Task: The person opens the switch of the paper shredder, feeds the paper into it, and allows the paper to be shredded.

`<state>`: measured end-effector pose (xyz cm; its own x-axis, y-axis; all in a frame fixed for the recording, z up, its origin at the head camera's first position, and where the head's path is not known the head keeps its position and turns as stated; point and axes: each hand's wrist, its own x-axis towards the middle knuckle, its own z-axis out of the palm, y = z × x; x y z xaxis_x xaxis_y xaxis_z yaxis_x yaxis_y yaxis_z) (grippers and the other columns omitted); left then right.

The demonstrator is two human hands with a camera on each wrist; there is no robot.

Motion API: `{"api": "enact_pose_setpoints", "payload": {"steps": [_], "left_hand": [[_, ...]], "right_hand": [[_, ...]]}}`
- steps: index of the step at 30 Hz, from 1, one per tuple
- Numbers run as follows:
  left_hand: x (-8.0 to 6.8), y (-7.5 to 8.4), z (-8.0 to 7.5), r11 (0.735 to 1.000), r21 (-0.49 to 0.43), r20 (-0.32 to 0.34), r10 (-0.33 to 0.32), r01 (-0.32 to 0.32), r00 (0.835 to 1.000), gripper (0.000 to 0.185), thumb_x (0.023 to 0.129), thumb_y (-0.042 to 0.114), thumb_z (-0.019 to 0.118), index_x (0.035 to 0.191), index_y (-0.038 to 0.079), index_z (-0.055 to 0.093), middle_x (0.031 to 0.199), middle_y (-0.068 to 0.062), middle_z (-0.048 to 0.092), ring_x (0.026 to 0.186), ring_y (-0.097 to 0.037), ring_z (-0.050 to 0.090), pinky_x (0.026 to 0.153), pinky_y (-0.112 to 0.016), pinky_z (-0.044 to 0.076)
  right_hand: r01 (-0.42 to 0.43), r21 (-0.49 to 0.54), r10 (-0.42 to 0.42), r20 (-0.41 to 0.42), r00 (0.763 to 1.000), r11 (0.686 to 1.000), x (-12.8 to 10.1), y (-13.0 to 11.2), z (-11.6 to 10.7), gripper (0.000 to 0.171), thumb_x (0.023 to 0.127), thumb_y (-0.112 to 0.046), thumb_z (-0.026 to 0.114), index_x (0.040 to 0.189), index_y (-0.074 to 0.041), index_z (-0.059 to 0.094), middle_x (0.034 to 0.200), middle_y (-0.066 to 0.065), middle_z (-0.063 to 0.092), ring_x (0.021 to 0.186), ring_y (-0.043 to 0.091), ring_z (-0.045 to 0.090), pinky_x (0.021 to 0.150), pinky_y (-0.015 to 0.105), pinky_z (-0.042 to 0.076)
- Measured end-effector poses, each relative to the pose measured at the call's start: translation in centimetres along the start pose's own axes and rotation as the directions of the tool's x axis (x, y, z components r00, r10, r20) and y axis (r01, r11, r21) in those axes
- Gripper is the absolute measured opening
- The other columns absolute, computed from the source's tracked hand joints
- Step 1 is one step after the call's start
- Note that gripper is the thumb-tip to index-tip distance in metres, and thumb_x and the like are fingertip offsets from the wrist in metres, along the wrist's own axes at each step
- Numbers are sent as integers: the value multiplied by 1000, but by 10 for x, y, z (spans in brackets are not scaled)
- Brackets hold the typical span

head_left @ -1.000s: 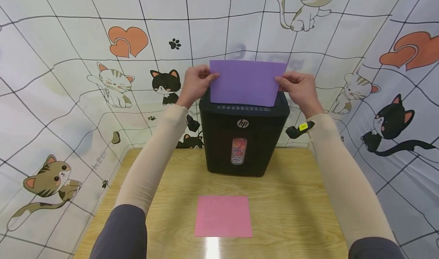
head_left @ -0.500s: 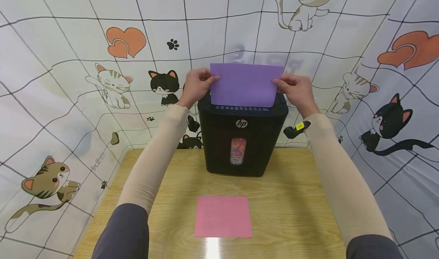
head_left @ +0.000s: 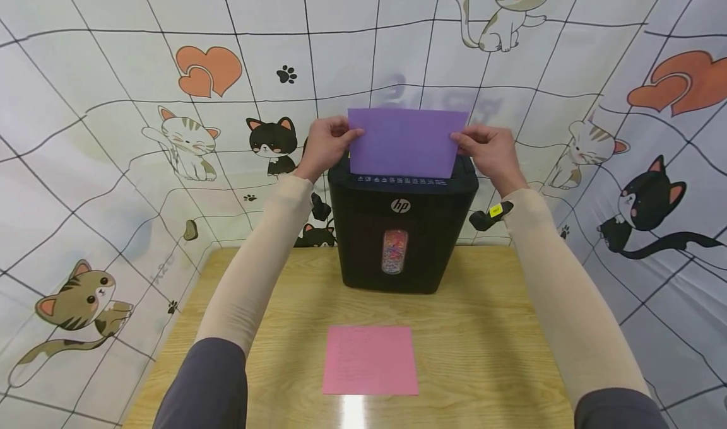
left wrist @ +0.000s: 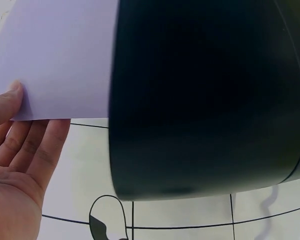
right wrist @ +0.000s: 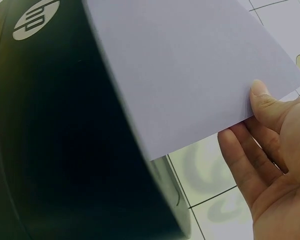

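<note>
A purple sheet of paper (head_left: 406, 142) stands upright at the top of a black HP paper shredder (head_left: 402, 240). Its lower edge is hidden behind the shredder's front rim, so I cannot tell how deep it sits. My left hand (head_left: 327, 144) pinches the sheet's left edge between thumb and fingers. On the opposite edge, my right hand (head_left: 493, 152) pinches the paper the same way. Both wrist views show a thumb on the near face of the purple sheet (left wrist: 60, 65) and fingers behind it.
A pink sheet of paper (head_left: 370, 361) with faint lines of print lies on the wooden table (head_left: 483, 340) in front of the shredder. Coloured shreds show through the bin's window (head_left: 394, 251). A cat-patterned curtain (head_left: 341, 57) hangs close behind and at both sides.
The purple sheet's top edge has sunk a little toward the shredder. My right hand has shifted slightly left and down with it; my left hand has lowered slightly.
</note>
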<state>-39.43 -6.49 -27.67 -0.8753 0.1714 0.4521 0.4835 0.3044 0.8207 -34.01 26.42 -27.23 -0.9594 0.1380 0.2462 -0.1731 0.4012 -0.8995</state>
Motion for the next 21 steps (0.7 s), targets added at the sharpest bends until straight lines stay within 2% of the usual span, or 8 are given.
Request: {"api": "enact_pose_setpoints", "payload": {"steps": [7,12,21], "left_hand": [[-6,-4,1,999,41,13,-1,0,1000,20,94,26,77,97,6,76,101,-12,78,85,-11,71,73,-25,57],[-8,-7,2,998,57,14,-22,21,1000,20,94,27,77,97,7,76,101,-11,79,85,-11,71,73,-25,57],[-10,-14,6,995,91,47,-33,29,998,21,95,27,76,101,7,76,104,-11,78,93,-14,73,78,-28,60]], "right_hand": [[-3,-23,3,16,1000,1000,-3,10,3,48,88,-47,77,121,-13,76,104,-8,75,98,14,74,111,42,48],[5,-38,-4,22,1000,999,-3,16,4,48,88,-48,75,121,-13,76,105,-9,76,101,19,74,110,42,49],[5,-48,-3,35,999,999,-5,23,3,49,88,-47,76,123,-13,76,111,-5,76,93,9,73,108,41,51]]}}
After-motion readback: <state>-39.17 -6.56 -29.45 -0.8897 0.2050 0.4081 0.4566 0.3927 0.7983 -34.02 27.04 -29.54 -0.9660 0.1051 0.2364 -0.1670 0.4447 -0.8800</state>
